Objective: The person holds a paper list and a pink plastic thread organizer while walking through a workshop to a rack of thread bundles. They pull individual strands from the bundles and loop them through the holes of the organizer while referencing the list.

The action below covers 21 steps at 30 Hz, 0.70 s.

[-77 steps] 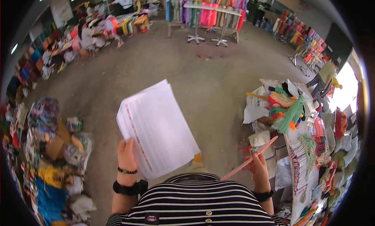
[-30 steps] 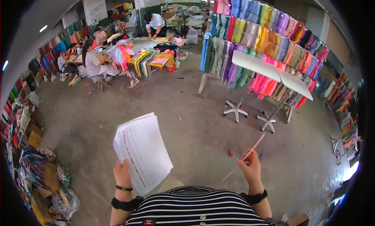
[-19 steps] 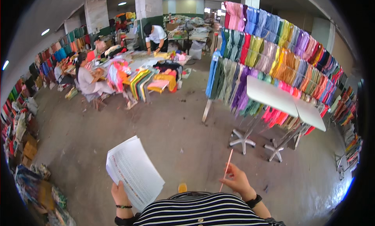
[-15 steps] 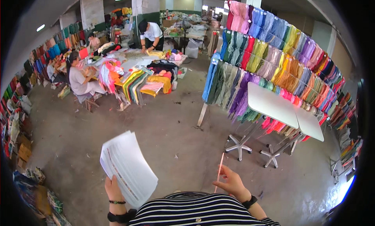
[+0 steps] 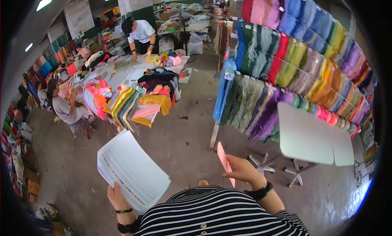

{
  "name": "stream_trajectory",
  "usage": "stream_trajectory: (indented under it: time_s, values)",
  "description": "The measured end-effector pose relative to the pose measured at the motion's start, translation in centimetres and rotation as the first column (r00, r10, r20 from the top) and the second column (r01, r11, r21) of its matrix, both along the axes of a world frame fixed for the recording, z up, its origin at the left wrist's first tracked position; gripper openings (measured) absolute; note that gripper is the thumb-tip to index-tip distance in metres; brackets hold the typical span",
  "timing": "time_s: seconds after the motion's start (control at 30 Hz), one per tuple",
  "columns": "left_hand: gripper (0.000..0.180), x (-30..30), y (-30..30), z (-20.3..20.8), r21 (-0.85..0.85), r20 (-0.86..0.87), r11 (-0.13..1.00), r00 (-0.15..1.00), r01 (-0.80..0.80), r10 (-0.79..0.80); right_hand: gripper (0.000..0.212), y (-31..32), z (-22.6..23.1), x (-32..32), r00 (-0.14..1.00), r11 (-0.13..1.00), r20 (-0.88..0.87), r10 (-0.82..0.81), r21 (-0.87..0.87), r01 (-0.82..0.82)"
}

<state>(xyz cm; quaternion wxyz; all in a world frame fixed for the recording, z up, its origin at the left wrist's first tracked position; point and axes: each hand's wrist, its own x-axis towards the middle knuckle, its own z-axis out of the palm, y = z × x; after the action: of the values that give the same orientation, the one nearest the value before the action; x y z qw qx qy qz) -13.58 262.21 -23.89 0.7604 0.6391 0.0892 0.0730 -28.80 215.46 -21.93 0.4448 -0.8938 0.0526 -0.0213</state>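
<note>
My left hand [image 5: 117, 198] grips the lower left edge of a stack of white printed sheets [image 5: 132, 168], its thumb on top. The sheets are held tilted in front of my body and carry rows of small print. In my right hand [image 5: 245, 170] is a thin, flat pink piece [image 5: 223, 161], pinched between thumb and fingers and seen partly edge-on; its material I cannot make out. The two hands are apart, with the sheets on the left and the pink piece on the right.
A tall rack of coloured yarn skeins [image 5: 302, 60] stands at the right, behind white wheeled tables [image 5: 304, 134]. Ahead left, a worktable [image 5: 130, 75] holds heaped yarn and textiles. A person in a white shirt [image 5: 143, 32] bends over it; another person [image 5: 67, 107] sits beside it.
The rack and worktable appear closer. The pink piece has turned to show more of its flat face. Both hands keep their holds.
</note>
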Motion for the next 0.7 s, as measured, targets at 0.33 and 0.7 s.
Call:
stream_trajectory:
  time_s: [0.33,0.7]
  values:
    - [0.024,19.1,-9.6,1.2,0.299,0.094,0.944,0.989,-0.138,0.115,0.074,-8.7,4.8,33.6,0.88,0.879,0.045,0.472,-0.101,-0.466]
    - [0.027,57.5,-24.8,-4.1,0.243,0.083,0.97,0.996,0.02,-0.041,0.075,-19.0,6.7,67.9,0.943,0.954,0.242,0.228,0.139,-0.266]
